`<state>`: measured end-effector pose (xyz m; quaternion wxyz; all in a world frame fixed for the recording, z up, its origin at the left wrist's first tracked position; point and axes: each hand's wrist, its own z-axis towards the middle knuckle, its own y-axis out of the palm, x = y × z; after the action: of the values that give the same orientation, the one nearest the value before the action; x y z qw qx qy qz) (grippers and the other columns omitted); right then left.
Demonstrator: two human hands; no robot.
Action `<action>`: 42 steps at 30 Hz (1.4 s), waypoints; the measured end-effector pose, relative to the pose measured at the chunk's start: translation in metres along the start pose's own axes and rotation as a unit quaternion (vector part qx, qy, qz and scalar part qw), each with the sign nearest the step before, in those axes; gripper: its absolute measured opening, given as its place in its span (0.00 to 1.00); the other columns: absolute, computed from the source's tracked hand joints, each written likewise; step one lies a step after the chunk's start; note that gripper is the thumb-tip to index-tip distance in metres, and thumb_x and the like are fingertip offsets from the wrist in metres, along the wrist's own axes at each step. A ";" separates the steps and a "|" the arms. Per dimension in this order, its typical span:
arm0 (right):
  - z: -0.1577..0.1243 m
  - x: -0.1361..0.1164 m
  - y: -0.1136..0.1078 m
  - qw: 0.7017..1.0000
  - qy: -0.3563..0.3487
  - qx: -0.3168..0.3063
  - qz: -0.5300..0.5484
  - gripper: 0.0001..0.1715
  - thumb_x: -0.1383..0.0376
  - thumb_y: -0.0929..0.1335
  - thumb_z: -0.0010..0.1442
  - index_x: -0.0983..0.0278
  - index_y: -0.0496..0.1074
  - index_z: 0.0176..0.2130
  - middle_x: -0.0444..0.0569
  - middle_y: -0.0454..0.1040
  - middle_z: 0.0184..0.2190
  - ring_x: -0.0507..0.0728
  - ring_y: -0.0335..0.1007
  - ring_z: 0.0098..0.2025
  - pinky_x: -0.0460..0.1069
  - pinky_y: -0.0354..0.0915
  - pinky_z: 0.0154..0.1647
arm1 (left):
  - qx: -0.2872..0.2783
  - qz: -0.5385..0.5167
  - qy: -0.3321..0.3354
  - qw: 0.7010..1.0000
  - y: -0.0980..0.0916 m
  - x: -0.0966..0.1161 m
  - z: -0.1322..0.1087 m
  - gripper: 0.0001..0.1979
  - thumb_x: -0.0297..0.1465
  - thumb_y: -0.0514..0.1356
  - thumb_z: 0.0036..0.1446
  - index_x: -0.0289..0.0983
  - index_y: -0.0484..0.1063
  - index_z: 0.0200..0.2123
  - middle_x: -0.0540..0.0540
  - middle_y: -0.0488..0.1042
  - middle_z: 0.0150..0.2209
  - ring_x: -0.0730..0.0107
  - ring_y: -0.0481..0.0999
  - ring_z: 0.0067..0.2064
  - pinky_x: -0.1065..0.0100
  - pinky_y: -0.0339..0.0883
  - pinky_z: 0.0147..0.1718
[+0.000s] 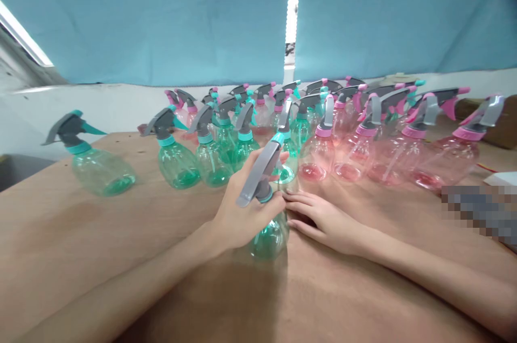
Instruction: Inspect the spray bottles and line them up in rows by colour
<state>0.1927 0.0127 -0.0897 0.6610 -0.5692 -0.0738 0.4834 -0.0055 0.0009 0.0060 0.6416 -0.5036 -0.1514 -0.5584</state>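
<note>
A green see-through spray bottle (270, 239) with a grey and teal spray head stands in front of me on the wooden table. My left hand (236, 214) is closed around its neck and spray head, the fingers partly hidden behind the head. Beside the bottle, my right hand (329, 222) lies low over the tabletop with its fingers stretched out and holding nothing. Its fingertips come close to the bottle; whether they touch it I cannot tell.
Green spray bottles (177, 164) stand at the left and middle, and pink spray bottles (385, 162) crowd the right, with more behind. The wooden table (60, 235) ends at the left. A blue sheet (161, 20) hangs behind; a brown box (495, 122) is at the far right.
</note>
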 end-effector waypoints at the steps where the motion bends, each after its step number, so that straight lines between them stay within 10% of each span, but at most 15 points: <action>1: 0.000 0.000 0.000 1.000 -0.001 0.000 0.002 0.21 0.58 0.62 0.68 0.61 0.68 0.57 0.54 0.72 0.55 0.62 0.62 0.61 0.61 0.60 0.62 | -0.002 0.002 -0.002 1.000 0.000 0.000 0.000 0.26 0.24 0.56 0.49 0.40 0.60 0.53 0.45 0.71 0.55 0.79 0.69 0.24 0.62 0.72 0.47; 8: 0.000 0.001 0.001 1.000 -0.003 -0.001 0.003 0.21 0.58 0.62 0.68 0.60 0.68 0.58 0.54 0.72 0.55 0.62 0.62 0.61 0.61 0.61 0.61 | -0.005 -0.001 -0.009 1.000 0.000 -0.002 0.000 0.26 0.23 0.56 0.49 0.39 0.59 0.53 0.44 0.72 0.54 0.75 0.72 0.30 0.69 0.72 0.31; 42: 0.000 0.001 0.001 1.000 -0.005 0.001 0.002 0.21 0.58 0.62 0.68 0.62 0.69 0.56 0.54 0.73 0.54 0.61 0.63 0.60 0.59 0.61 0.61 | 0.001 0.018 -0.025 1.000 0.001 0.001 0.001 0.25 0.25 0.55 0.51 0.41 0.60 0.54 0.45 0.73 0.52 0.76 0.70 0.26 0.68 0.69 0.29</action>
<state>0.1927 0.0133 -0.0906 0.6605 -0.5661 -0.0752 0.4874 -0.0036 0.0007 0.0068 0.6480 -0.5195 -0.1587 -0.5338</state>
